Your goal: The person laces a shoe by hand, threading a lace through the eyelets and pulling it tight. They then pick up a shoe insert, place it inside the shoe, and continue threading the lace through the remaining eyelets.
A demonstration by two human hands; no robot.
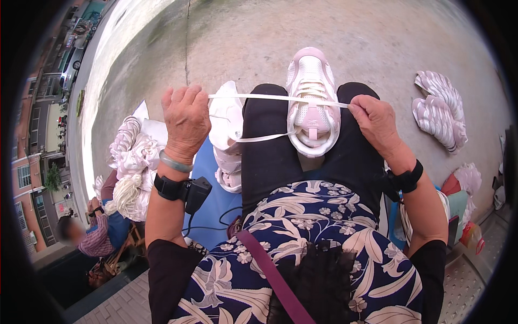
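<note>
Between my knees sits a pink and white sneaker [314, 105], its toe pointing away from me. A white shoelace [253, 96] runs taut across it from hand to hand. My left hand [186, 116] is closed round the lace, left of my left knee. My right hand [376, 120] pinches the lace just right of the shoe. Another stretch of lace comes out of the shoe's collar and goes left over my thigh. Lacing crosses the lower part of the tongue. White and pink shoe pieces [226, 124] stand stacked beside my left thigh, near the left hand.
Bundles of white laces and pink-white shoe parts [129, 178] pile up at the left. More pink and white shoe uppers [441, 110] lie on the concrete floor at the right. A blue surface [208, 167] with a black cable is by my left side. A seated person [94, 237] is at far left.
</note>
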